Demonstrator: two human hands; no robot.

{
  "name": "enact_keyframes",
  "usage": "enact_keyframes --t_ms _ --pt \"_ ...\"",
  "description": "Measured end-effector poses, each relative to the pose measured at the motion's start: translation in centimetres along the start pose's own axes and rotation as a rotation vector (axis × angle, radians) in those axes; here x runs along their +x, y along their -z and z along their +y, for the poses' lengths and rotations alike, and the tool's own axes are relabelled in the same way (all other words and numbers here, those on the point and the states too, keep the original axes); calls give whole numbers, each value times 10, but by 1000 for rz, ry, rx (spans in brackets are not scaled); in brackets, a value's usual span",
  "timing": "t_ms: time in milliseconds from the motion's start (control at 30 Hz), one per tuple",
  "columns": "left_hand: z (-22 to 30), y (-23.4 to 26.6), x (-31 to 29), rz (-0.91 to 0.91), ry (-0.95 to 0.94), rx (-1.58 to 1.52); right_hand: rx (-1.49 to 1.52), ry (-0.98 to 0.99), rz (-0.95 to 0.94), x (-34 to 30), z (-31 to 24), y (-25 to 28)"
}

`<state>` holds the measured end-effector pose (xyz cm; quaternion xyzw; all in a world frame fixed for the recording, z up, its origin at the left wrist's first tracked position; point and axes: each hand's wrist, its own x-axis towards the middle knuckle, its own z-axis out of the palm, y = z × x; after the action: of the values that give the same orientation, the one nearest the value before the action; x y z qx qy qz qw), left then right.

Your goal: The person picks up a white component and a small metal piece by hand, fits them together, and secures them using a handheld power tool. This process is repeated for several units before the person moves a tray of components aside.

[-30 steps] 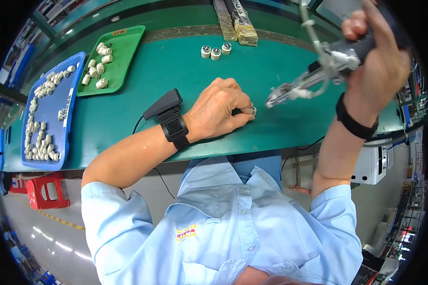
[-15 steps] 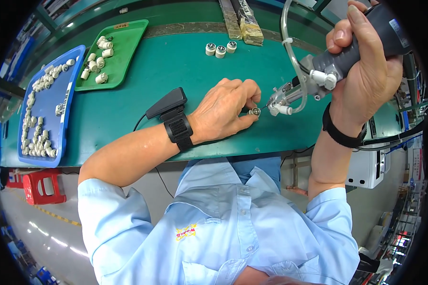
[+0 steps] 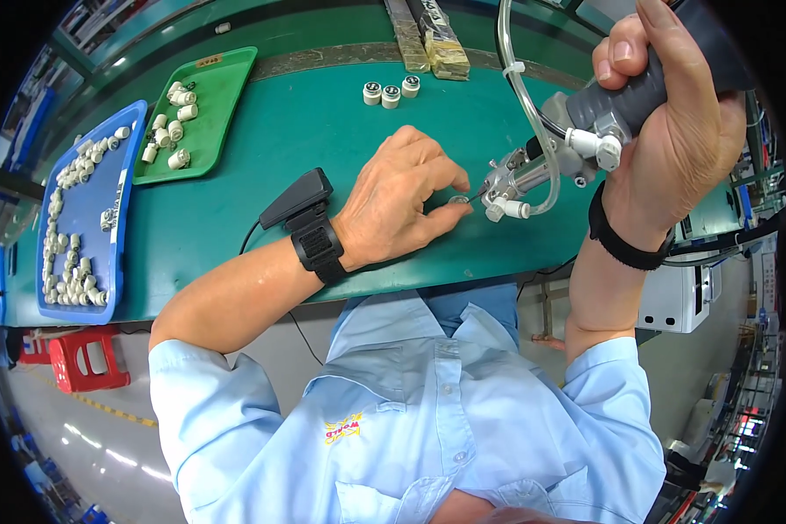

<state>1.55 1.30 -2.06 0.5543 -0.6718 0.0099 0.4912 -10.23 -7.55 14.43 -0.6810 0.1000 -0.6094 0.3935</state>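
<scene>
My left hand [image 3: 400, 199] rests on the green table, thumb and forefinger closed around a small round part [image 3: 458, 200], mostly hidden by the fingers. My right hand [image 3: 686, 122] grips a dark-bodied power screwdriver [image 3: 589, 109] with a metal nose, white fittings and a clear tube. It is tilted, and its thin bit reaches down to the part at my left fingertips. Whether the bit is seated in it, I cannot tell. Beyond my left hand stand three white cylindrical pieces [image 3: 390, 96] with dark tops.
At the left, a blue tray [image 3: 124, 205] and a green tray [image 3: 227, 109] hold several white cylindrical pieces. Long wrapped bars [image 3: 445, 54] lie at the far edge. A black device [image 3: 297, 199] with a cable is strapped to my left wrist. A red stool [image 3: 87, 360] stands below.
The screwdriver's nose has come closer to my left fingertips, and its bit now meets the small part. The table and trays appear slightly shifted in view.
</scene>
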Motion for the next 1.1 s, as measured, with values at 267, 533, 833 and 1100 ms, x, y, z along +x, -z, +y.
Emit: enact_keyframes --t_ms 267,533,833,1100 --pt "6 3 -1 2 45 -65 41 -1 7 -1 -7 -2" --pt "6 0 -1 24 135 -112 33 -8 -21 1 -13 -3" --pt "9 -1 -1 62 206 -159 79 7 -50 5 -10 -4" --pt "13 5 -1 0 278 -121 89 -49 -20 5 -3 -4"
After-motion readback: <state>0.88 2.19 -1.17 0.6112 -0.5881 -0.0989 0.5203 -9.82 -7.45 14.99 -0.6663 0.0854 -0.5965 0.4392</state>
